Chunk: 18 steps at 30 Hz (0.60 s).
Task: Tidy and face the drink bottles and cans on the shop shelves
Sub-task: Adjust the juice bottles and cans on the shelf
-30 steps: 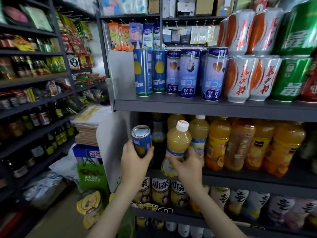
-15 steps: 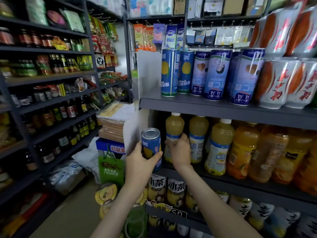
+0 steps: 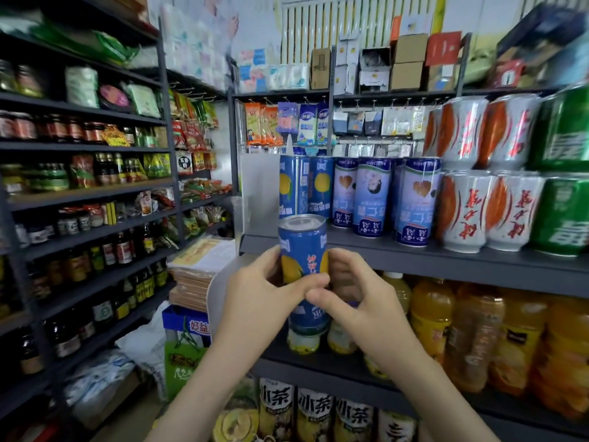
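I hold a blue can with a yellow fruit picture (image 3: 302, 250) upright in front of the shelf unit, just below the upper shelf's edge (image 3: 414, 260). My left hand (image 3: 264, 295) grips it from the left and my right hand (image 3: 353, 301) grips it from the right, thumbs meeting across its front. Matching blue cans (image 3: 306, 186) stand at the left end of the upper shelf, beside pale blue cans (image 3: 373, 196). Orange juice bottles (image 3: 430, 320) fill the shelf below, partly hidden behind my hands.
White and red cans (image 3: 468, 212) and green cans (image 3: 564, 215) are stacked at the right of the upper shelf. Tea bottles (image 3: 314, 413) line the bottom shelf. Dark shelving with jars and sauce bottles (image 3: 95, 250) runs along the left. Boxes and a green bag (image 3: 185, 362) sit on the floor.
My left hand has raised the blue can from the juice shelf toward the upper shelf. My right hand left the juice bottle and now grips the can too. The view tilted upward.
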Each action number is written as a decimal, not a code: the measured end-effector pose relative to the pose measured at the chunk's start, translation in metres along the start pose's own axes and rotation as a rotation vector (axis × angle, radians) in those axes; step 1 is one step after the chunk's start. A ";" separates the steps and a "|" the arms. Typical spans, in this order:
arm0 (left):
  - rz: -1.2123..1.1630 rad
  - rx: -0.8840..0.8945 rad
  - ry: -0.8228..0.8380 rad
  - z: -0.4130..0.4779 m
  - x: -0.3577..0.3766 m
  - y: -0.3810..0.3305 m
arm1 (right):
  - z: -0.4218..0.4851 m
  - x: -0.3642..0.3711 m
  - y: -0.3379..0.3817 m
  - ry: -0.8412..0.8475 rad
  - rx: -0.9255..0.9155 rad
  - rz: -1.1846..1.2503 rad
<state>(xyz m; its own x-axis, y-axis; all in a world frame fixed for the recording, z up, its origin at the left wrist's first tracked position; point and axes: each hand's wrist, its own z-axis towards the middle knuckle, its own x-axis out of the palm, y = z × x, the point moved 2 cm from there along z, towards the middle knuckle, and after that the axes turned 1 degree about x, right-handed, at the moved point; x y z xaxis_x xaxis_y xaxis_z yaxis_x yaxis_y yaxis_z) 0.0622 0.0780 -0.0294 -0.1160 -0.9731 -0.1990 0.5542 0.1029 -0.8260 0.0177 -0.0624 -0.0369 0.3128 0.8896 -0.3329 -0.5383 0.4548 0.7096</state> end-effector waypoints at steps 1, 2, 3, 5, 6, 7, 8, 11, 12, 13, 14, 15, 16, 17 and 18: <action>-0.015 0.018 0.005 0.005 0.002 -0.009 | 0.004 -0.005 0.005 0.006 -0.023 -0.019; -0.025 0.037 0.002 0.011 0.004 -0.019 | 0.008 -0.009 0.009 0.011 -0.039 -0.034; -0.021 0.055 -0.007 0.019 0.006 -0.026 | 0.013 -0.012 0.011 0.007 -0.046 -0.039; 0.026 0.084 -0.042 0.038 0.012 -0.039 | 0.027 -0.016 0.010 -0.054 -0.066 -0.065; 0.064 0.097 -0.065 0.049 0.016 -0.043 | 0.035 -0.017 0.007 -0.107 -0.076 -0.106; 0.111 0.105 -0.083 0.060 0.020 -0.045 | 0.044 -0.019 0.004 -0.160 -0.078 -0.160; 0.172 0.110 -0.102 0.070 0.025 -0.047 | 0.052 -0.021 0.001 -0.206 -0.069 -0.211; 0.249 0.118 -0.144 0.096 0.042 -0.044 | 0.072 -0.025 -0.009 -0.274 -0.007 -0.266; 0.253 0.106 -0.152 0.102 0.048 -0.041 | 0.077 -0.026 -0.012 -0.280 0.013 -0.289; 0.262 0.090 -0.164 0.108 0.053 -0.038 | 0.081 -0.027 -0.016 -0.281 0.034 -0.331; 0.273 0.073 -0.176 0.113 0.058 -0.033 | 0.084 -0.027 -0.019 -0.281 0.054 -0.377; 0.281 0.056 -0.188 0.116 0.062 -0.030 | 0.086 -0.028 -0.021 -0.279 0.075 -0.411; 0.294 0.050 -0.200 0.119 0.065 -0.028 | 0.088 -0.028 -0.023 -0.278 0.090 -0.429; 0.310 0.051 -0.210 0.121 0.068 -0.027 | 0.089 -0.028 -0.024 -0.277 0.096 -0.438; 0.328 0.053 -0.216 0.122 0.070 -0.026 | 0.091 -0.027 -0.025 -0.278 0.096 -0.447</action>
<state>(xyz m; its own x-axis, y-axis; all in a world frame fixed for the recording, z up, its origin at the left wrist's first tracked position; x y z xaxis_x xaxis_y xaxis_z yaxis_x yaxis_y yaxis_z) 0.1405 -0.0182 0.0429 0.2475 -0.9119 -0.3273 0.5750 0.4102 -0.7079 0.0934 -0.1019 0.0112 0.6976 0.5589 -0.4483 -0.2346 0.7694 0.5942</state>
